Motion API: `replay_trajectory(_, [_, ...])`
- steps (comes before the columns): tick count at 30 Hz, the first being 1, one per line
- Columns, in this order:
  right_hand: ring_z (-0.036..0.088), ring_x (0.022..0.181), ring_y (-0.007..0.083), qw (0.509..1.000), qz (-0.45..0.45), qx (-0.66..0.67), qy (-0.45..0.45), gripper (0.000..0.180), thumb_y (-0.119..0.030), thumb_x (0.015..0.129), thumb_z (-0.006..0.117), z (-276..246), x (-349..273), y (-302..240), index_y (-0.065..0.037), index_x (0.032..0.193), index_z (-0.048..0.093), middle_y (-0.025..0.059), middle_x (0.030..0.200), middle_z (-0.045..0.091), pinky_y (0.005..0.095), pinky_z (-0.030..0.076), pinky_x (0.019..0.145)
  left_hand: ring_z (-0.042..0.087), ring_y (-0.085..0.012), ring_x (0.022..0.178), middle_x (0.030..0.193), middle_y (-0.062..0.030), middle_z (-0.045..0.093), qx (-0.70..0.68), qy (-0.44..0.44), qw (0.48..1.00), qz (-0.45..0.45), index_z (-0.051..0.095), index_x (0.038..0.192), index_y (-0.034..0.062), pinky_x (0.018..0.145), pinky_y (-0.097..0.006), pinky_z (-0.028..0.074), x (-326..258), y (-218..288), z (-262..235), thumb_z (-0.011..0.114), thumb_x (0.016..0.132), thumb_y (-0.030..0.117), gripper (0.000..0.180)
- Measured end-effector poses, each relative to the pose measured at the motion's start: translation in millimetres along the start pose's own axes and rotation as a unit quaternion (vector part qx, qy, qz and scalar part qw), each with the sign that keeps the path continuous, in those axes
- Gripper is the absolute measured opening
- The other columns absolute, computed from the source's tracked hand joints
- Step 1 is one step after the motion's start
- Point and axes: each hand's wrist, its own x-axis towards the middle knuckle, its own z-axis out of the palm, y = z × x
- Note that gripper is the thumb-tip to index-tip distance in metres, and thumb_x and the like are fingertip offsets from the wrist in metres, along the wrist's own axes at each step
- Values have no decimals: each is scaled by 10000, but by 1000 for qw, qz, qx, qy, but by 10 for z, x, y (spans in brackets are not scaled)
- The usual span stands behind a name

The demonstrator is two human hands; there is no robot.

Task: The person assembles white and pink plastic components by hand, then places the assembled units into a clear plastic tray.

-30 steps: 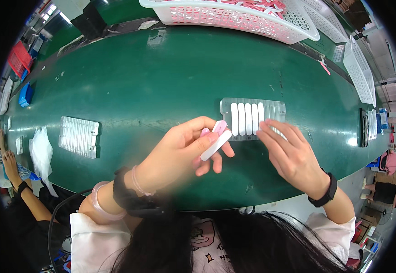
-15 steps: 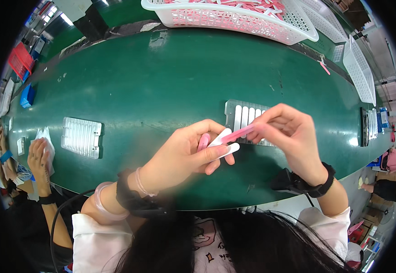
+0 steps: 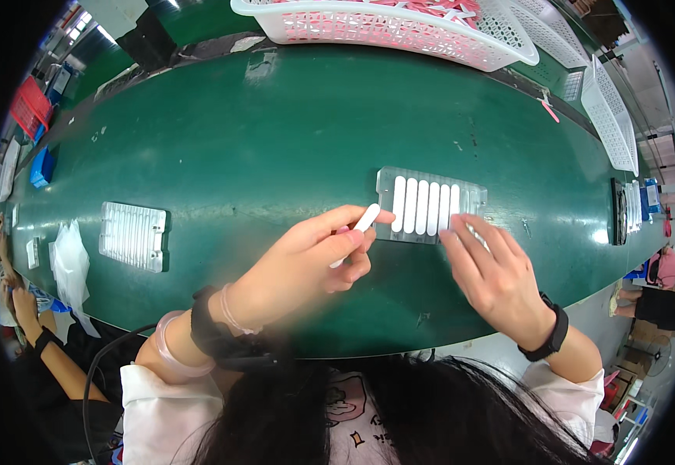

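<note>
My left hand (image 3: 326,252) is closed around a slim white strip (image 3: 367,218) with rounded ends, which sticks up between thumb and fingers. A bit of pink shows among those fingers; what it belongs to is mostly hidden. To the right lies a clear grooved tray (image 3: 473,194) with several white strips (image 3: 422,205) side by side in its slots. My right hand (image 3: 488,271) is over the tray's near right part, thumb and forefinger at the lower end of the rightmost white strip (image 3: 454,200). Its fingertips partly cover that end.
A second clear grooved tray (image 3: 132,236) lies at the left, near a crumpled white plastic bag (image 3: 70,263). At the back stands a white basket (image 3: 399,35) of pink and white pieces. A pink piece (image 3: 550,111) lies at the far right. A co-worker's arm (image 3: 62,360) is at left.
My right hand has moved from the left hand down to the tray, and the pink piece between its fingers no longer shows there. The co-worker's hand has left the plastic bag.
</note>
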Motion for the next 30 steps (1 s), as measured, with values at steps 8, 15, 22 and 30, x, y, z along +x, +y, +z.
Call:
replay_trajectory(8, [525, 901, 257, 1000, 8, -2, -14, 296, -31, 616, 560, -56, 10, 84, 28, 906, 553, 114, 956, 566, 339, 458, 713, 322, -58, 606, 758, 18, 378, -21, -25, 999, 35, 421, 1161, -43, 491, -181, 266, -17, -16, 7, 364, 897, 130, 321])
replay_trajectory(15, [566, 764, 202, 956, 126, 265, 9, 239, -11, 685, 617, -101, 281, -35, 15, 911, 542, 87, 831, 583, 292, 466, 667, 370, -32, 605, 808, -17, 500, 81, 40, 993, 82, 496, 983, -20, 508, -167, 301, -37, 24, 70, 476, 856, 75, 160])
replay_trajectory(22, [562, 697, 87, 673, 282, 683, -29, 155, -52, 758, 622, -113, 490, -180, 19, 870, 541, 49, 780, 582, 212, 458, 627, 428, -42, 642, 864, -39, 542, 261, 58, 934, 236, 514, 955, -10, 554, -161, 366, -56, -45, 32, 498, 839, 46, 130])
replay_trajectory(30, [568, 743, 105, 630, 262, 731, 28, 94, -2, 776, 584, -52, 481, -213, 34, 850, 540, 60, 804, 573, 217, 458, 659, 522, -71, 758, 874, -69, 568, 172, 47, 964, 197, 502, 949, -17, 585, -161, 386, -85, 7, 99, 471, 841, 16, 117])
